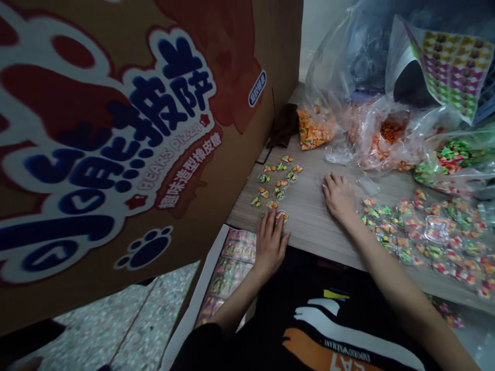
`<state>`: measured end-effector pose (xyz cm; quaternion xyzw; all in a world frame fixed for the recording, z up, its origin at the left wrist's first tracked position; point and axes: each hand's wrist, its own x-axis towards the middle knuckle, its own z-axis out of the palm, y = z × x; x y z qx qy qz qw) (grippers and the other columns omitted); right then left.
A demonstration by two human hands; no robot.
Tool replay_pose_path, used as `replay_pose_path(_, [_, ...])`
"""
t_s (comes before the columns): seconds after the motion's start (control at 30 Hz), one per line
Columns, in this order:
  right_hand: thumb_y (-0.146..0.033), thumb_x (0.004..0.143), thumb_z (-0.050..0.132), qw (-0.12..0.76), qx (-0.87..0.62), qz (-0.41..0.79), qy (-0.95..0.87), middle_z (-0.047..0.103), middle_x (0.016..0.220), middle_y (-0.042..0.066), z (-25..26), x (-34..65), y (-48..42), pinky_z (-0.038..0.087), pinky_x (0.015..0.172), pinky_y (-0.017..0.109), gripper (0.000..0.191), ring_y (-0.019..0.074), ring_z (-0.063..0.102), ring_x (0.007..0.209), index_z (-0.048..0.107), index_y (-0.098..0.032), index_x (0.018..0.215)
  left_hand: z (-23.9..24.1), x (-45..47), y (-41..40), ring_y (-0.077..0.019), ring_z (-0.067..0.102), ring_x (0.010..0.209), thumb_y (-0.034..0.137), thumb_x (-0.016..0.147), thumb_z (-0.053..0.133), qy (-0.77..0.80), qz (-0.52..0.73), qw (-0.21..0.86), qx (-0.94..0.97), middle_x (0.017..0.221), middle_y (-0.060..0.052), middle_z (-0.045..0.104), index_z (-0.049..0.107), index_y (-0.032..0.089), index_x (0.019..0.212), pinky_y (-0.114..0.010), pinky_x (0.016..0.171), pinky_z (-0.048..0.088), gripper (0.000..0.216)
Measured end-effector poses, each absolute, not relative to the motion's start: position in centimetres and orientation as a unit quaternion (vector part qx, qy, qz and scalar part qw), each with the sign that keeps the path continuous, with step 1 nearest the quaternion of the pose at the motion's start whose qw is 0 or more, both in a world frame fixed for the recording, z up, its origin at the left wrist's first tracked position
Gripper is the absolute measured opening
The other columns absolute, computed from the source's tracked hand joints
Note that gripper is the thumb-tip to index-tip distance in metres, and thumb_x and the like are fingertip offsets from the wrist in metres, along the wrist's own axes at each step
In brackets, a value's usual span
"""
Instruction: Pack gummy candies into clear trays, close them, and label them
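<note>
My left hand [271, 243] lies at the table's front edge with its fingers stretched out. Its fingertips touch the nearest of several small clear plastic trays [281, 183] filled with red, yellow and green pieces. My right hand [339, 197] rests on the table further right, palm down and fingers slightly bent and apart. Nothing shows in its grasp. To the right of that wrist, many more filled clear trays [436, 252] are spread in a loose pile.
A large printed cardboard box [232, 154] stands along the left. At the back are clear bags of orange pieces [315, 129], reddish pieces [386, 139] and green-red pieces [452, 157], plus a printed sheet [452, 67]. An open carton [216, 257] with packed trays sits below the table edge.
</note>
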<state>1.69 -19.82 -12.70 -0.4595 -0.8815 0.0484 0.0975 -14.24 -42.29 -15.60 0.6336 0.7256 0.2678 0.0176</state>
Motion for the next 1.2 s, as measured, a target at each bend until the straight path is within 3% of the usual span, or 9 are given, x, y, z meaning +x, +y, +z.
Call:
replay_pose_path(0.2, [-0.033,0.1,0.045,0.26,-0.488,0.132,-0.823,0.065,0.118,0.016,-10.9,4.3,-20.4,0.044,0.096,0.045,0.031,0.0288,0.055,0.11,0.069,-0.016,0.109,-16.4,-11.9,-40.2,-0.0289,0.025,0.154,0.009,0.098,0.04,0.668,0.273,0.067,0.689,0.157,-0.019,0.043,0.033,0.017,0.156,-0.061,0.121,0.028,0.059])
replay_pose_path(0.33, [-0.039,0.089,0.063,0.399,-0.513,0.357,-0.671,0.067,0.086,0.003,-9.8,5.1,-22.0,0.051,0.076,0.035,0.031,0.0196,0.063,0.08,0.062,-0.022,0.115,-15.4,-11.4,-37.4,-0.0276,0.04,0.147,0.0,0.09,0.039,0.597,0.258,0.108,0.752,0.15,-0.017,0.053,0.044,0.015,0.148,-0.066,0.123,0.017,0.059])
replay_pose_path(0.47, [-0.051,0.071,0.079,0.364,-0.49,0.61,-0.505,0.065,0.068,-0.003,-10.1,5.4,-24.9,0.042,0.046,0.022,0.049,0.0129,0.06,0.053,0.061,-0.022,0.107,-14.5,-11.8,-35.4,-0.0267,0.042,0.146,-0.002,0.086,0.041,0.526,0.283,0.154,0.787,0.145,-0.014,0.058,0.051,0.015,0.139,-0.065,0.124,0.015,0.057])
replay_pose_path(0.63, [-0.057,0.064,0.083,0.353,-0.512,0.687,-0.376,0.066,0.072,-0.003,-11.2,4.7,-27.8,0.045,0.041,0.019,0.054,0.013,0.066,0.054,0.065,-0.019,0.097,-14.6,-12.4,-36.3,-0.0243,0.047,0.142,0.005,0.092,0.042,0.588,0.389,0.156,0.692,0.139,-0.013,0.061,0.054,0.018,0.133,-0.057,0.121,0.032,0.045])
replay_pose_path(0.73, [-0.056,0.062,0.085,0.353,-0.505,0.702,-0.359,0.066,0.073,-0.002,-11.7,3.5,-28.6,0.051,0.044,0.021,0.055,0.0153,0.07,0.057,0.066,-0.02,0.097,-14.8,-12.2,-37.3,-0.0241,0.049,0.14,0.016,0.099,0.045,0.623,0.418,0.14,0.646,0.144,-0.016,0.056,0.042,0.019,0.148,-0.051,0.116,0.041,0.049])
replay_pose_path(0.83, [-0.055,0.063,0.084,0.348,-0.506,0.69,-0.383,0.068,0.077,-0.001,-12.3,2.6,-29.1,0.052,0.044,0.022,0.055,0.0148,0.069,0.055,0.065,-0.019,0.1,-14.9,-12.1,-37.4,-0.0271,0.04,0.147,0.026,0.101,0.048,0.623,0.386,0.109,0.671,0.155,-0.018,0.046,0.03,0.02,0.157,-0.053,0.12,0.035,0.058])
replay_pose_path(0.97, [-0.052,0.078,0.072,0.334,-0.537,0.598,-0.493,0.067,0.078,-0.001,-12.8,2.4,-29.7,0.048,0.043,0.023,0.049,0.0154,0.067,0.056,0.064,-0.019,0.114,-15.4,-12.3,-36.6,-0.0284,0.038,0.148,0.026,0.103,0.046,0.603,0.319,0.076,0.727,0.152,-0.014,0.051,0.043,0.022,0.151,-0.06,0.123,0.024,0.048])
replay_pose_path(1.07, [-0.045,0.089,0.062,0.31,-0.55,0.46,-0.624,0.068,0.086,0.004,-12.7,2.8,-29.8,0.055,0.064,0.032,0.037,0.0187,0.067,0.071,0.067,-0.019,0.115,-15.7,-12.4,-36.3,-0.028,0.046,0.143,0.022,0.104,0.043,0.607,0.293,0.071,0.736,0.149,-0.013,0.056,0.049,0.02,0.146,-0.061,0.122,0.025,0.043])
replay_pose_path(1.2, [-0.039,0.096,0.054,0.268,-0.539,0.288,-0.745,0.066,0.102,0.011,-12.5,3.3,-29.7,0.052,0.085,0.041,0.031,0.025,0.064,0.092,0.071,-0.017,0.11,-15.4,-12.4,-36.1,-0.0286,0.05,0.14,0.028,0.103,0.047,0.607,0.279,0.077,0.74,0.148,-0.014,0.056,0.05,0.019,0.145,-0.061,0.121,0.027,0.043])
